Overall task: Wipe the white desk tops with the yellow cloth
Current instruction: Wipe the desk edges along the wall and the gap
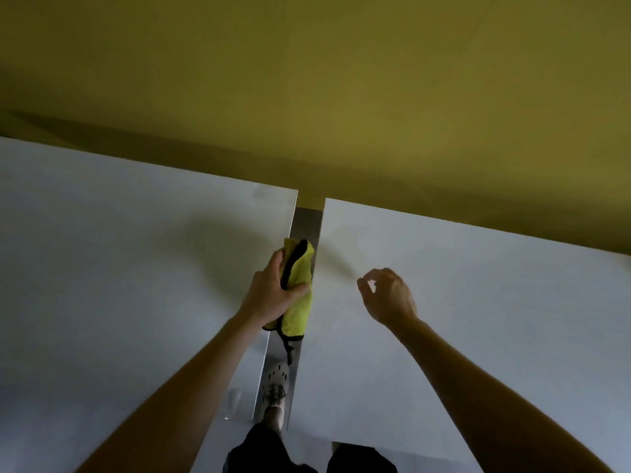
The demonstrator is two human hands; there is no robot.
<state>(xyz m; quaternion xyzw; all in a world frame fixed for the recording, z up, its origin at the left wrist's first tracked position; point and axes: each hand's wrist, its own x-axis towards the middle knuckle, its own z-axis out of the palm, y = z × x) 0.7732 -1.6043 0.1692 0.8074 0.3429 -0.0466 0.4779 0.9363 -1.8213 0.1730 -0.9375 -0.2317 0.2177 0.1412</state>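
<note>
While our left hand (269,295) grips the bunched cloth (300,268) over the gap (307,227) beside the tabletop (119,250) and our right hand (389,297) hangs loosely curled, empty, a slack grip could drop it through.

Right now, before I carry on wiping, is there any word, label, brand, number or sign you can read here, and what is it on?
No readable text anywhere in this view.
yellow cloth, held in the left hand: black edging only, no lettering visible.
left desk top and right desk top: plain white, no marks.
wall: plain yellow.
shoe in the gap: too blurred to show any mark.
</note>
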